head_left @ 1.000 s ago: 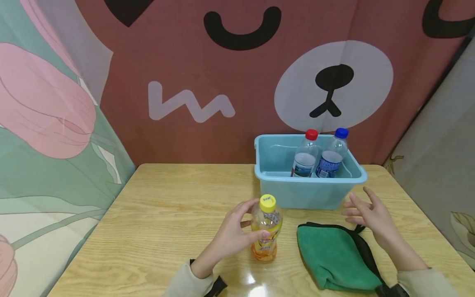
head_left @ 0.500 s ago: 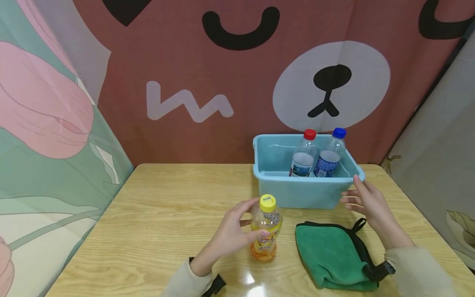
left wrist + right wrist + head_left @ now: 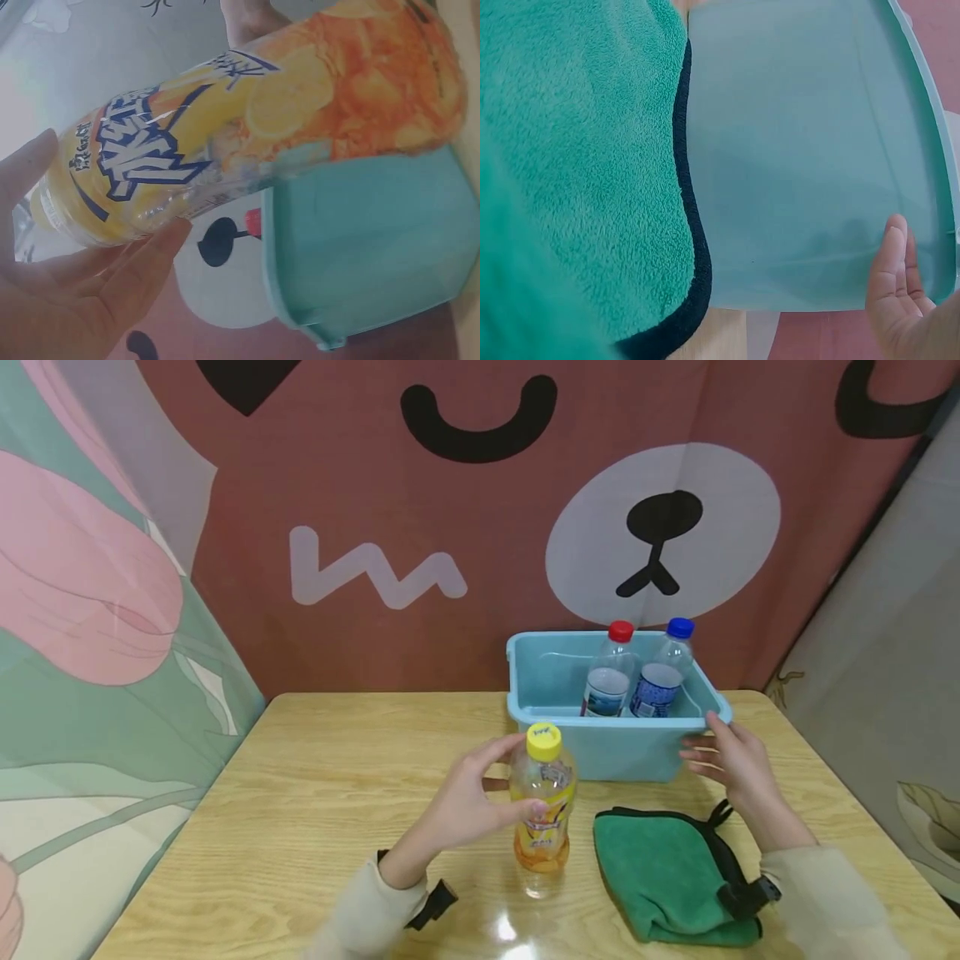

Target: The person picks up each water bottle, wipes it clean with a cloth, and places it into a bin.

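A juice bottle [image 3: 543, 827] with a yellow cap and an orange-fruit label is in my left hand [image 3: 468, 797], thumb across the front and fingers behind. It stands upright just above the table, its reflection below. In the left wrist view, the juice bottle [image 3: 240, 127] lies across the frame between thumb and fingers. My right hand [image 3: 738, 760] holds the front right corner of a light blue plastic bin [image 3: 600, 752], thumb at the rim and fingers under it. The right wrist view shows those fingers [image 3: 896, 270] along the bin's outer wall [image 3: 795, 150].
Inside the bin, a red-capped bottle [image 3: 607, 681] and a blue-capped bottle [image 3: 663, 677] lean toward its right half. A folded green cloth [image 3: 660, 868] with black edging lies in front of the bin. A bear-print curtain [image 3: 375, 652] hangs behind the wooden table [image 3: 337, 760].
My right hand has moved left and up to the bin's corner and taken hold of its rim. My left hand has raised the juice bottle slightly off the table.
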Tool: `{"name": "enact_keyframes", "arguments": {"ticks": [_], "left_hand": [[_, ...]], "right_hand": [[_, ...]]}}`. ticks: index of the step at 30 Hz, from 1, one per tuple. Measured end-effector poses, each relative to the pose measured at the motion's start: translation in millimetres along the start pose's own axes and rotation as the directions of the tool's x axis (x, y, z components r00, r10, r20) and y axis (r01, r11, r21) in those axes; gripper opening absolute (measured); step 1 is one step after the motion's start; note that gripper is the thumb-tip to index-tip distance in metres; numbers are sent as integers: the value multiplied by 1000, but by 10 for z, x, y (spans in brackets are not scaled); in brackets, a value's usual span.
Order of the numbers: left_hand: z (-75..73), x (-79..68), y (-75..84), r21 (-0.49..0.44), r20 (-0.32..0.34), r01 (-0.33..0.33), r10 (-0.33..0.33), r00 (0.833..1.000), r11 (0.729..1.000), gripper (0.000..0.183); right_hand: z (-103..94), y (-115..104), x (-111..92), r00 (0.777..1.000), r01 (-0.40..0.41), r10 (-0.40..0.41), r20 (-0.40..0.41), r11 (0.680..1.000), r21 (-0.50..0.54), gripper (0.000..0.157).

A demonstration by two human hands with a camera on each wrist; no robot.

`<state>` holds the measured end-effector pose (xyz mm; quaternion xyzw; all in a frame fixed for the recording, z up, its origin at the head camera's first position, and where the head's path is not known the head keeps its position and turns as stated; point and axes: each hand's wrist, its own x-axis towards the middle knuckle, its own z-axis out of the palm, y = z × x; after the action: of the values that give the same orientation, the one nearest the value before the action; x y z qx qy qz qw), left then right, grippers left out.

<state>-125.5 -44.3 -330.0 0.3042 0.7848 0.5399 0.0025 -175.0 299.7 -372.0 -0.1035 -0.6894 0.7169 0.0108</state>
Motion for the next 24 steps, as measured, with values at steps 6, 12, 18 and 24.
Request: {"name": "enact_keyframes", "arguments": {"ticks": [6,12,18,24], "left_hand": [[-77,148,142,39,-30,-92,93,995,995,68],[-201,330,331,20,-60,-189,190,980,982,64],[-330,522,493,26,-88,-281,282,955,959,59],[-449,700,656,12,-112,-273,273,955,962,55]], "right_hand": [[-4,5,13,1000,5,-5,6,1000,-2,78],[-16,1,8,1000,3,-3,8,1000,-6,77],[-13,-15,-1,1000,1,-1,2,1000,-20,76],[-13,-16,6,1000,5,-5,9,1000,-6,71]]}}
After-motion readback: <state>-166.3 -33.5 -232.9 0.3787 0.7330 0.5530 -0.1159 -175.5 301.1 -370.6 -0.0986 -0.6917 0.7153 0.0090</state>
